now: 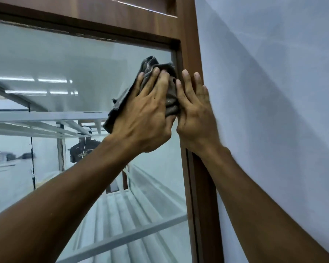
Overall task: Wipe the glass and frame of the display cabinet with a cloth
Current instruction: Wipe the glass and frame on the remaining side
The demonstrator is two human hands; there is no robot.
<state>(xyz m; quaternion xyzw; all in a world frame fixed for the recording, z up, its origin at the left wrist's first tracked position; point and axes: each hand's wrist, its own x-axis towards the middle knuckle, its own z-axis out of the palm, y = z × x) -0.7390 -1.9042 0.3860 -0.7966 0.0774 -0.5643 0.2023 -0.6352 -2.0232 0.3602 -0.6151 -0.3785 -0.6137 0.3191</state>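
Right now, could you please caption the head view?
Left hand presses grey cloth to cabinet glass; right hand rests flat on wooden frame.

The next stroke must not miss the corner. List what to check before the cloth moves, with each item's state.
1. Cloth pressed to the glass under the flat fingers of the left hand: ok.
2. Cloth reaches the glass's right edge at the frame: ok.
3. Right hand rests flat on the frame, beside the cloth: ok.
4. Cloth spread flat: not ok, it is bunched and one end hangs loose at lower left.
5. Top right corner of the glass, above the cloth, already wiped: cannot tell.
6. Glass free of streaks: cannot tell, reflections cover it.
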